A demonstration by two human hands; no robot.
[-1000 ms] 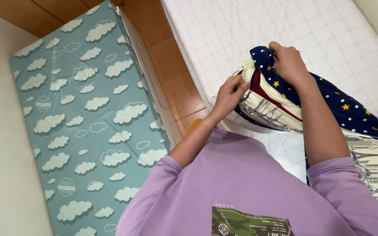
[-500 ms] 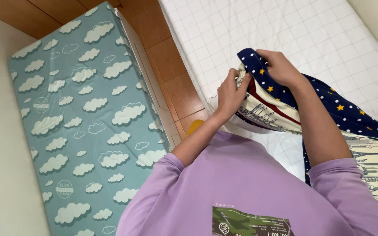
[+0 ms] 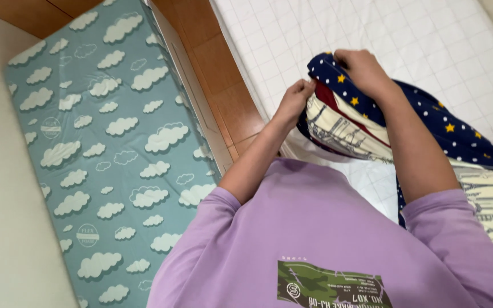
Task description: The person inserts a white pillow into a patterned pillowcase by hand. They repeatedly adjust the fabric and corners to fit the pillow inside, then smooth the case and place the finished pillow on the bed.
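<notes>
Both of my hands grip a patterned duvet cover [image 3: 457, 134], navy with yellow stars and white dots, with cream panels and a red stripe. My left hand [image 3: 295, 100] pinches the cream-and-red edge at the bunched corner. My right hand [image 3: 363, 71] clutches the navy starred fabric just above it. The cloth is lifted a little over the white quilted mattress [image 3: 406, 34] and trails off to the right past my arm. My purple T-shirt [image 3: 315, 239] fills the bottom of the view.
A teal foam mattress [image 3: 104, 148] printed with white clouds lies on the floor to the left, beside a wooden bed frame [image 3: 223, 91]. A pale wall or floor strip [image 3: 1, 228] runs along the far left.
My two hands have drawn closer together and shifted slightly toward the mattress, bunching the cover's corner; the navy starred part now folds over the cream part.
</notes>
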